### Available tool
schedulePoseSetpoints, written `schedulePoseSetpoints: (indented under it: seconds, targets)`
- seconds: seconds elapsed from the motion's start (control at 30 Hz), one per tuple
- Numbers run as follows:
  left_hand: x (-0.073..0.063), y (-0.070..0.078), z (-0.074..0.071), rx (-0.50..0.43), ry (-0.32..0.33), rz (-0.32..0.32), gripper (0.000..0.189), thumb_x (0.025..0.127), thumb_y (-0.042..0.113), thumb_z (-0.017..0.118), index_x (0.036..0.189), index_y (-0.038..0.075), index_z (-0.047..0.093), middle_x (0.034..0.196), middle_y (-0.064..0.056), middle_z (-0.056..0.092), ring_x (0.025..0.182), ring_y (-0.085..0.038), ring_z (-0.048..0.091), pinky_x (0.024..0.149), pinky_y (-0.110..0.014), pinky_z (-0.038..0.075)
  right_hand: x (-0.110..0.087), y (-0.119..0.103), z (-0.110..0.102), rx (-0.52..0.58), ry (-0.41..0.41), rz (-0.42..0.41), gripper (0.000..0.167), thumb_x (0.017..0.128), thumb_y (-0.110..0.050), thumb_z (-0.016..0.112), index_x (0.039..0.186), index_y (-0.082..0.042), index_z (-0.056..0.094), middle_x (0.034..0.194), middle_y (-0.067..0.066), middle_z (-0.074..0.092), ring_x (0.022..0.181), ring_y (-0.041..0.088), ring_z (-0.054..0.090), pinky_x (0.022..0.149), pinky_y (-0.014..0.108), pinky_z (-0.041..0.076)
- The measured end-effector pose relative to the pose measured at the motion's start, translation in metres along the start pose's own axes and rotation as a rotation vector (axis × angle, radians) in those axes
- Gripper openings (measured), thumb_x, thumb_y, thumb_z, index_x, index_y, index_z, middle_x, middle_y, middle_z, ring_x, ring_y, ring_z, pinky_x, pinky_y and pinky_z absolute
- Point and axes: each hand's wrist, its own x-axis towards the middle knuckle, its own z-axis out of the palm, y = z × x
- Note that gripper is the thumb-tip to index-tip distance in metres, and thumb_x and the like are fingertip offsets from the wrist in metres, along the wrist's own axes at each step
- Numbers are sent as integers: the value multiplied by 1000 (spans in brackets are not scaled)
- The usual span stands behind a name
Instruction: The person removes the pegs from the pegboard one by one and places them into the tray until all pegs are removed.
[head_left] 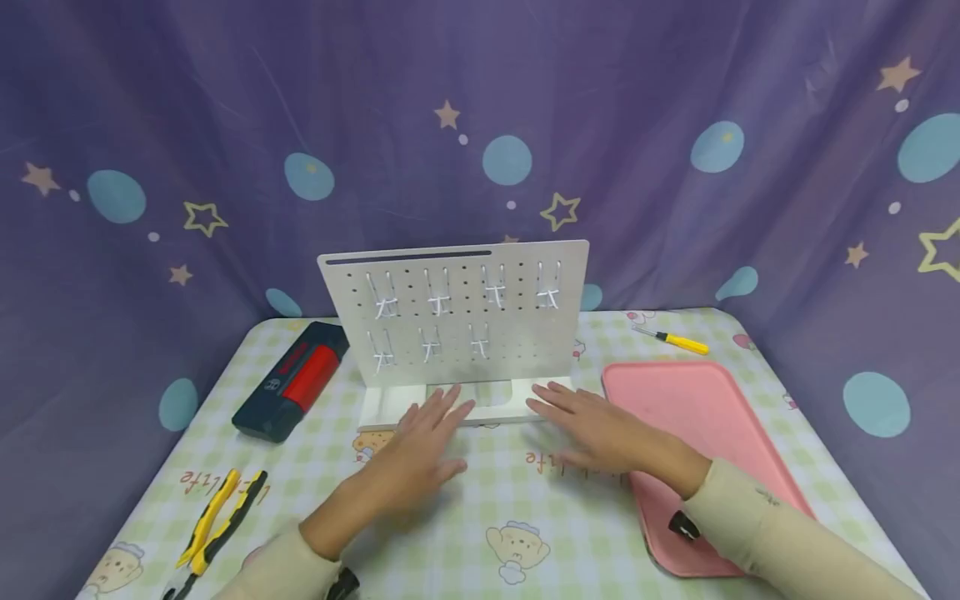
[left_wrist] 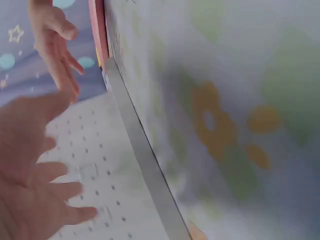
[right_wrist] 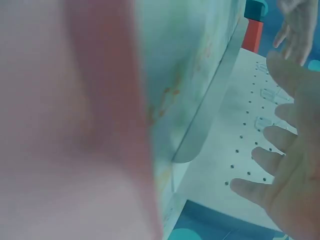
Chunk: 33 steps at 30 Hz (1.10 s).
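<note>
The white perforated metal pegboard (head_left: 457, 312) stands upright on its flat base near the table's (head_left: 480, 508) far edge, carrying 7 white hooks. The left hand (head_left: 422, 446) and right hand (head_left: 592, 425) lie flat with fingers straight, holding nothing, fingertips at the base's front edge. A pink rectangular tray (head_left: 701, 417) lies along the right edge.

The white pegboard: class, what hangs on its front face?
Seven white hooks hang on the pegboard: four in the upper row, three below. Both hands lie before its base. Its back is hidden.
</note>
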Motion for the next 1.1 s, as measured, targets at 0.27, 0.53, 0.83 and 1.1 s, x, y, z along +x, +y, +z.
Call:
schedulePoseSetpoints:
  seconds: [0.27, 0.53, 0.83, 1.1]
  targets:
    - [-9, -32, -38, -123, 679, -31, 36, 86, 5, 76, 121, 8, 70, 123, -10, 67, 113, -26, 65, 101, -30, 51, 46, -2, -9, -62, 373, 52, 54, 87, -25, 80, 136, -12, 63, 125, 7, 69, 110, 26, 69, 86, 43, 59]
    - [22, -83, -80, -452, 850, -461, 43, 96, 10, 63, 138, 9, 57, 132, -14, 58, 118, -27, 61, 97, -22, 48, 103, 9, -10, -98, 546, 153, 34, 88, -23, 78, 119, -14, 70, 102, 2, 73, 90, 18, 70, 70, 34, 58]
    - [53, -116, -89, -624, 753, -631, 45, 100, 19, 61, 144, 13, 51, 137, -14, 61, 124, -27, 58, 108, -41, 46, 137, 6, 2, -143, 548, 189, 24, 90, -25, 77, 113, -18, 73, 106, -1, 75, 92, 17, 71, 79, 33, 58]
    - [59, -128, -87, -704, 768, -640, 38, 98, 15, 65, 136, 11, 58, 118, -4, 63, 107, -13, 58, 95, -25, 53, 144, 6, 12, -117, 582, 236, 15, 89, -23, 78, 104, -22, 75, 101, -4, 77, 87, 16, 72, 77, 33, 57]
